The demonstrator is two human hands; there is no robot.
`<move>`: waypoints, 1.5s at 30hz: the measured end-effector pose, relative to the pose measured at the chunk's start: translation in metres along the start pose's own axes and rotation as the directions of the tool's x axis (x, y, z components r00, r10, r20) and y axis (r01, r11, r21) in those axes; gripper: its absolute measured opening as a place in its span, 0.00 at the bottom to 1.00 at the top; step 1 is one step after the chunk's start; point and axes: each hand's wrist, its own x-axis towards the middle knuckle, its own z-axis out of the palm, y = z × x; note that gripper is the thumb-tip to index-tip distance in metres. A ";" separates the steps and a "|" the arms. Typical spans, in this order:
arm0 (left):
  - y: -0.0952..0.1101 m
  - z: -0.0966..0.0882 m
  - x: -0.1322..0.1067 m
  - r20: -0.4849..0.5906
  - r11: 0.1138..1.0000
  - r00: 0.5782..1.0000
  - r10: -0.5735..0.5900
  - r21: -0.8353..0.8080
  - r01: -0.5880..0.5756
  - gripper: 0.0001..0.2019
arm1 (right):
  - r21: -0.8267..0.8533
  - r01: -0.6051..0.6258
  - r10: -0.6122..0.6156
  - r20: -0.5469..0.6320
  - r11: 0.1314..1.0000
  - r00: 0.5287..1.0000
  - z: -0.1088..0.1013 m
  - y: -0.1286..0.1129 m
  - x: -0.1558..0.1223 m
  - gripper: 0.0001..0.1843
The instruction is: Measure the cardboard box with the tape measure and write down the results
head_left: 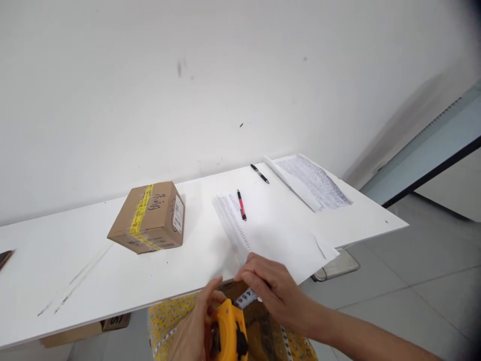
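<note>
My left hand [195,328] grips a yellow tape measure [229,331] low in the view, just below the table's front edge. My right hand [272,288] pinches the end of the white tape blade [246,298] pulled a short way out of the case. A taped cardboard box [150,218] with a yellow strip and a label sits on the white table [56,260], to the left of both hands.
A stack of printed sheets [274,233] lies ahead of my right hand with a red pen [241,204] on it. A black pen [259,174] and more printed papers [311,183] lie farther back. A dark object [4,258] sits at the left edge. Grey floor tiles to the right.
</note>
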 end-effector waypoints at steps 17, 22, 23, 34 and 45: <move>0.080 0.063 0.224 -0.039 0.924 0.961 0.273 0.289 -0.251 0.23 | -0.451 -0.604 0.597 -0.177 0.657 0.782 -0.076 0.137 0.127 0.20; 0.040 0.063 0.230 -0.003 0.770 0.950 0.311 0.587 -0.250 0.24 | -0.645 -0.475 0.562 -0.085 0.598 0.823 -0.060 0.149 0.136 0.23; 0.034 0.058 0.229 0.023 0.730 0.946 0.322 0.631 -0.264 0.23 | -0.666 -0.438 0.545 -0.056 0.604 0.837 -0.060 0.150 0.135 0.22; -0.002 0.032 0.252 0.107 0.524 0.922 0.371 0.796 -0.303 0.33 | -0.885 0.112 0.390 0.309 0.453 0.867 -0.081 0.151 0.125 0.15; -0.019 0.030 0.252 0.167 0.366 0.805 0.569 0.825 -0.430 0.42 | -0.832 0.358 0.029 0.408 0.424 0.913 -0.112 0.164 0.126 0.08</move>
